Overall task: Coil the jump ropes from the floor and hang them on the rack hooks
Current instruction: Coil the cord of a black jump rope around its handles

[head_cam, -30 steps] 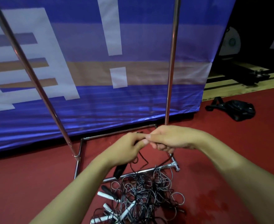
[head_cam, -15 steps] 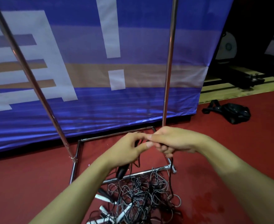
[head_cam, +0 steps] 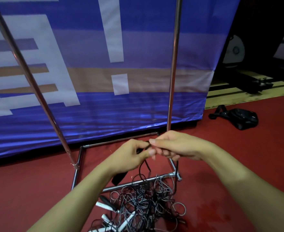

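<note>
Cord (head_cam: 143,166) of one black jump rope ran straight down from the touching left hand (head_cam: 131,156) and right hand (head_cam: 174,148), both pinching it, to the tangled ropes (head_cam: 144,203) on the floor beside the rack (head_cam: 173,77).

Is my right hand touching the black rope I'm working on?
Touching. The head view shows the right hand pinching the black rope at its fingertips, meeting the left hand; the cord hangs from there toward the tangled pile.
</note>
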Tool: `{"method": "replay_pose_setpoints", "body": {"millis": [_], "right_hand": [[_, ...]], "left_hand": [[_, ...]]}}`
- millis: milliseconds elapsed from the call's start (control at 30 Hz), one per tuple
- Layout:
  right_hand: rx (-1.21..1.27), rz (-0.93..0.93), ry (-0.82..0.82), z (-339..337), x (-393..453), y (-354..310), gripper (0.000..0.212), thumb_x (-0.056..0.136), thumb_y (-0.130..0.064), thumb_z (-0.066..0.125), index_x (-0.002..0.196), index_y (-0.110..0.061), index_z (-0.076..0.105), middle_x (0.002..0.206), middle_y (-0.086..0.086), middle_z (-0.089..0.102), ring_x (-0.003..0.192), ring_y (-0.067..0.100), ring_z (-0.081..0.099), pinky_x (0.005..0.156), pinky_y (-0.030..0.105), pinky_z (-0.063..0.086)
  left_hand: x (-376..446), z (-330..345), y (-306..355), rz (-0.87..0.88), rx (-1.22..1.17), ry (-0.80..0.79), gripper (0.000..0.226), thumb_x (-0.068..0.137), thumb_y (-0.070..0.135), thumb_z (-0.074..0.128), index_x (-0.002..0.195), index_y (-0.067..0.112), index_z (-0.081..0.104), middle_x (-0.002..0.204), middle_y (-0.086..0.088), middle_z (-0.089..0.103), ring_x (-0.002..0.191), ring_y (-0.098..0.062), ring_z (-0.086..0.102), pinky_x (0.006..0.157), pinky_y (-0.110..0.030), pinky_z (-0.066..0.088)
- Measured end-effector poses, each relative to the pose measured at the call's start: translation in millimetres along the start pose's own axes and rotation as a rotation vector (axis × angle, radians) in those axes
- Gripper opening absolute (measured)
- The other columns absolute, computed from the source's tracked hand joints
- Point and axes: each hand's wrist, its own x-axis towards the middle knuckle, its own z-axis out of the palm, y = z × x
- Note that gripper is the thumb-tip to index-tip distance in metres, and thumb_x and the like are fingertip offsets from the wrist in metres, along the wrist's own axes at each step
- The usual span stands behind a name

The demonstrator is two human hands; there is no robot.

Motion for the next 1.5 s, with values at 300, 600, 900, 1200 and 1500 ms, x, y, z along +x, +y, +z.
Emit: {"method": "replay_pose_setpoints", "body": {"millis": [300,600,900,1200,1500], "right_hand": [[0.064,0.182,-0.065,-23,-20,28,0.036,0.104,-0.042,0.054,0.081,-0.016,0.057,0.065,-0.002,0.044,0.047,0.009,0.034,0.061,0.029,0.051],[-0.072,0.042,-0.142,-3,-10,6,0.035,0.109,-0.036,0.047,0.083,-0.015,0.060,0.062,-0.005,0.045,0.051,0.008,0.039,0.054,0.023,0.034],[-0.158,-0.082,0.054,6,-2,16,0.042,0.107,-0.041,0.049,0.078,-0.016,0.066,0.059,-0.007,0.057,0.059,0.013,0.060,0.063,0.022,0.048],[-0.235,0.288,-0.158,-21,-11,62,0.038,0.102,-0.045,0.059,0.071,-0.022,0.056,0.066,-0.004,0.063,0.076,0.020,0.069,0.080,0.042,0.050],[-0.247,-0.079,0.045,8,4,11,0.040,0.107,-0.039,0.050,0.078,-0.016,0.063,0.066,-0.004,0.058,0.058,0.009,0.058,0.061,0.026,0.052]], "left_hand": [[-28,-42,-33,-0.226,0.029,0.044,0.030,0.094,0.040,0.071,0.119,0.025,0.075,0.100,0.011,0.072,0.067,0.008,0.061,0.070,-0.018,0.054],[-14,-15,-21,-0.273,-0.103,0.194,0.048,0.094,0.046,0.069,0.138,0.033,0.052,0.087,0.007,0.073,0.051,-0.009,0.054,0.045,-0.024,0.042],[-15,6,-9,-0.065,0.012,-0.021,0.015,0.099,0.032,0.068,0.107,0.020,0.073,0.090,0.000,0.074,0.065,-0.015,0.071,0.061,-0.022,0.052],[-27,-45,-42,-0.222,0.155,0.191,0.010,0.102,0.008,0.062,0.103,0.013,0.071,0.071,0.012,0.072,0.046,0.002,0.057,0.048,-0.011,0.041],[-9,0,-10,-0.076,0.023,-0.056,0.021,0.104,0.031,0.057,0.098,0.014,0.069,0.082,-0.004,0.071,0.048,-0.016,0.064,0.048,-0.018,0.043]]}}
